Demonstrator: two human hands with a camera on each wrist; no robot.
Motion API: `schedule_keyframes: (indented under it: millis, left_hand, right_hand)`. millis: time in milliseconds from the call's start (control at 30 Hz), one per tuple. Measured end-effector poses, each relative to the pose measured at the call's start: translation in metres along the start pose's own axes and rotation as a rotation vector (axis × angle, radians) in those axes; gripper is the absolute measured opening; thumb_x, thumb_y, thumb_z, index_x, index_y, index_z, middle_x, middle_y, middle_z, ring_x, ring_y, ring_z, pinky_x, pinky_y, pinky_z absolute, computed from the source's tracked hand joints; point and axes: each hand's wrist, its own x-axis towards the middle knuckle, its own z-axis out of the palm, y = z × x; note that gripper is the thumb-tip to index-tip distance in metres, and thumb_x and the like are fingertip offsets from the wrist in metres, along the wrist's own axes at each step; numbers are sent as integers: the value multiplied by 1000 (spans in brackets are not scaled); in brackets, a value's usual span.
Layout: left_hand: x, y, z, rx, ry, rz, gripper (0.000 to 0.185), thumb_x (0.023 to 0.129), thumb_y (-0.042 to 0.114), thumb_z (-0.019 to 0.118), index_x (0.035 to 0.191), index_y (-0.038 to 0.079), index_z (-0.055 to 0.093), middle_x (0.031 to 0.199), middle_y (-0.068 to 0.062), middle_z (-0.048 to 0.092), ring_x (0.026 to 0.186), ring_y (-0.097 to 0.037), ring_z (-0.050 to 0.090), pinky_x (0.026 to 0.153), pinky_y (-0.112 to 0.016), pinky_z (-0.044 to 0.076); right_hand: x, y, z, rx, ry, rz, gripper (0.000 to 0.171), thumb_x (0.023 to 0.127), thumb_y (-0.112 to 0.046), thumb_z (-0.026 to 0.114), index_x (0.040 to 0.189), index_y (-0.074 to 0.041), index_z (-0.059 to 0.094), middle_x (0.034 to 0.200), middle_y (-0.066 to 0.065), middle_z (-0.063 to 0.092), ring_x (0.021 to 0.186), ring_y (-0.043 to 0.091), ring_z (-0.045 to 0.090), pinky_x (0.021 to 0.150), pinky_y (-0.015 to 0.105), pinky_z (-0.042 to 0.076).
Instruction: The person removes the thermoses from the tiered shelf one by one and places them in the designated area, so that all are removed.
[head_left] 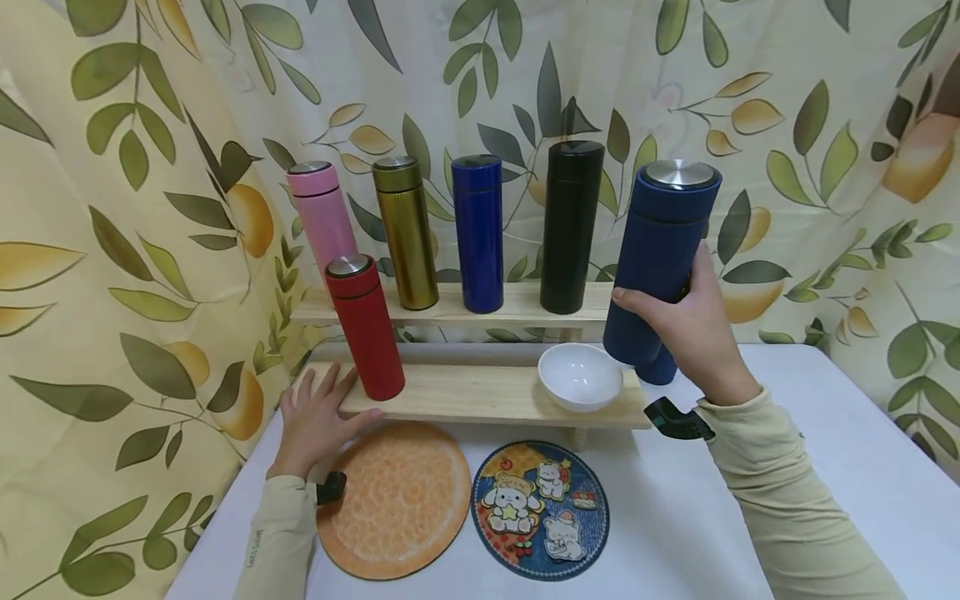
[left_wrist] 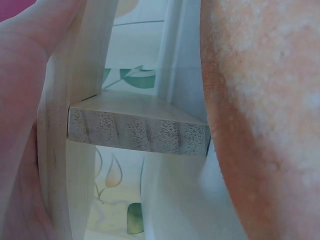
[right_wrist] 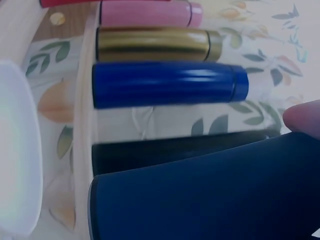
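Right hand (head_left: 686, 329) wrapped round navy flask (head_left: 660, 267), lifted beside white bowl (head_left: 580, 377). Left hand (head_left: 315, 417) spread flat on lower shelf (head_left: 480, 396). Could clip bowl or black flask (head_left: 572, 227) if swung carelessly.

Left hand (head_left: 313, 415) low at left, palm down, fingers straight and slightly spread, pointing forward; thumb angled out to right; forearm in pale sleeve running back toward body. Right hand (head_left: 692, 329) raised at right, fingers and thumb curled in grip, back of hand toward camera; wrist bent, sleeved forearm slanting down to lower right.
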Motion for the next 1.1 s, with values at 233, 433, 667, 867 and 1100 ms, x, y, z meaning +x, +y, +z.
schedule_keyframes:
  millis: [233, 433, 667, 867, 1100]
  left_hand:
    - [-1, 0, -1, -7, -8, -12, 95, 94, 72, 65, 164, 10, 46, 170, -25, 31, 154, -60, 12, 113, -82, 2]
    - [-1, 0, -1, -11, -18, -25, 96, 94, 72, 64, 165, 11, 44, 171, -25, 29, 155, -59, 10, 114, -81, 0]
    - [1, 0, 0, -13, -11, -21, 97, 93, 73, 65, 165, 12, 44, 172, -24, 29, 155, -59, 10, 115, -79, -1]
    - [3, 0, 0, -14, -1, -15, 98, 92, 73, 67, 164, 12, 45, 171, -24, 30, 155, -59, 11, 115, -79, -1]
    - [3, -2, 0, -2, -2, -13, 96, 93, 72, 67, 164, 12, 46, 171, -24, 31, 155, -58, 13, 116, -79, 1]
  right_hand:
    - [-2, 16, -16, -21, 37, 43, 92, 99, -23, 75, 168, -25, 14, 167, 17, 30, 150, 46, 33, 117, 76, 25]
    - [-5, 31, -33, 61, 82, 41, 95, 98, -12, 77, 168, -33, 16, 167, 12, 28, 149, 39, 33, 120, 74, 20]
    - [-10, 50, -56, 44, 158, 66, 93, 98, -6, 75, 167, -28, 18, 162, 5, 33, 149, 33, 33, 125, 63, 19]
    - [-8, 65, -73, -45, 196, 114, 93, 99, -7, 73, 168, -28, 15, 160, 1, 34, 149, 30, 33, 126, 59, 21]
    - [-1, 89, -87, -151, 189, 145, 95, 100, -13, 73, 169, -20, 8, 162, 9, 30, 148, 33, 35, 124, 59, 25]
